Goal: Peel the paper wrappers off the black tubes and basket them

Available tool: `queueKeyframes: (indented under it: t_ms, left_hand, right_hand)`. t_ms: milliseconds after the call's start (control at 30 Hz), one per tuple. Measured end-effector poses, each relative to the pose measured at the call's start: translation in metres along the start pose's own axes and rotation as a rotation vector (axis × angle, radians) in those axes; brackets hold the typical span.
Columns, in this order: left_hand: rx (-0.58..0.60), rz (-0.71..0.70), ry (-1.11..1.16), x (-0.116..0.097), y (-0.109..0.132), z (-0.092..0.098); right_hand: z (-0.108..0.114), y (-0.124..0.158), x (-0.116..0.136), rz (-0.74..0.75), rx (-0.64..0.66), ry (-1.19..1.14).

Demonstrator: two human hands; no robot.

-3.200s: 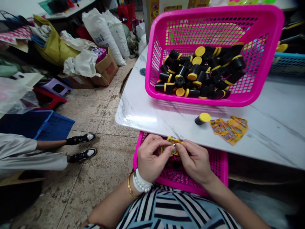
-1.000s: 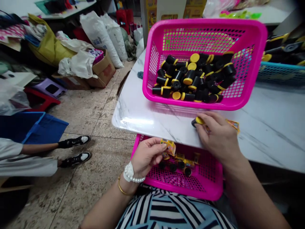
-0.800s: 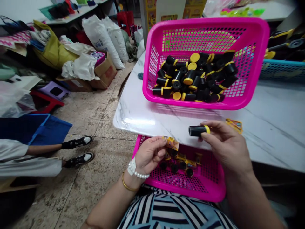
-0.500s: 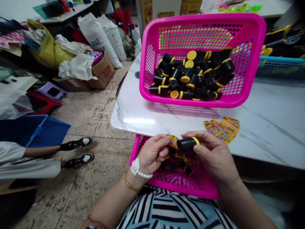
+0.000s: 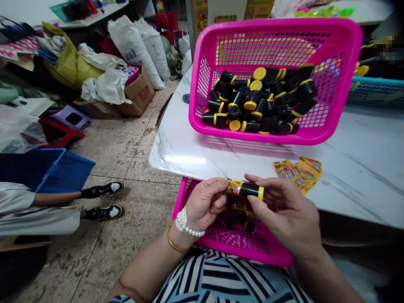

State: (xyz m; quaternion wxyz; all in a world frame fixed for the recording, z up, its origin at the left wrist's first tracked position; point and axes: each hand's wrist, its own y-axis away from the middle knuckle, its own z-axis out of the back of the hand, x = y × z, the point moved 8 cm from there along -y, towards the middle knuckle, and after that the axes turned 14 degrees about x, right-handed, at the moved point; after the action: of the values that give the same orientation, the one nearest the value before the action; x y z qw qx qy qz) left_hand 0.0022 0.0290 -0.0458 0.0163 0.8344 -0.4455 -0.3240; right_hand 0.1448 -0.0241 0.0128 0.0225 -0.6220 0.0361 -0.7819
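Two items held above pink mesh basket [image 5: 233, 251]: left hand [image 5: 206, 202] pinches printed yellow packet [image 5: 234, 187], right hand [image 5: 285, 210] grips yellow-capped black tube [image 5: 250, 190], touching packet; slipping fingertips could drop either into basket.

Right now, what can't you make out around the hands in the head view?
Head view only:
- Far end of the printed paper strip: hidden by the left hand.
- Underside of the black tube: hidden by the right hand.
- Contents of the lower pink basket: partly hidden by both hands; no sure count.
- Items above the teal basket: blurred.
- Print on the cards: too small.
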Motion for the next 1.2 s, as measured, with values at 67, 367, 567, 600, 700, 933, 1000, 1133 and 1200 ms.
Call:
queueKeyframes:
  t_ms: [67, 367, 567, 600, 700, 933, 1000, 1133, 1200]
  left_hand:
    - [-0.035, -0.017, -0.042, -0.002, 0.002, 0.003]
    - [-0.134, -0.059, -0.254, -0.009, 0.017, 0.008]
    - [-0.020, -0.098, -0.450, -0.022, 0.021, -0.001]
    - [0.039, -0.061, -0.475, -0.021, 0.019, -0.005]
    - [0.102, 0.012, -0.481, -0.018, 0.015, -0.005]
    - [0.165, 0.057, -0.430, -0.004, 0.004, -0.012]
    - [0.193, 0.065, -0.461, -0.004, 0.003, -0.012]
    - [0.201, 0.089, -0.479, -0.004, 0.009, -0.007]
    - [0.150, 0.046, -0.548, -0.008, 0.014, -0.007]
  right_hand:
    - [-0.002, 0.000, -0.002, 0.013, 0.002, 0.006]
    - [0.004, -0.005, -0.002, 0.123, -0.019, 0.003]
    - [0.000, -0.005, 0.009, 0.250, 0.067, 0.010]
    - [-0.002, -0.006, 0.012, 0.255, 0.091, 0.044]
    - [-0.006, -0.005, 0.022, 0.273, 0.132, 0.221]
    - [-0.004, -0.002, 0.035, 0.345, 0.113, 0.359]
    - [-0.001, -0.002, 0.032, 0.334, 0.105, 0.360]
    - [0.001, 0.002, 0.031, 0.375, 0.078, 0.394]
    - [-0.001, 0.004, 0.026, 0.333, 0.047, 0.361]
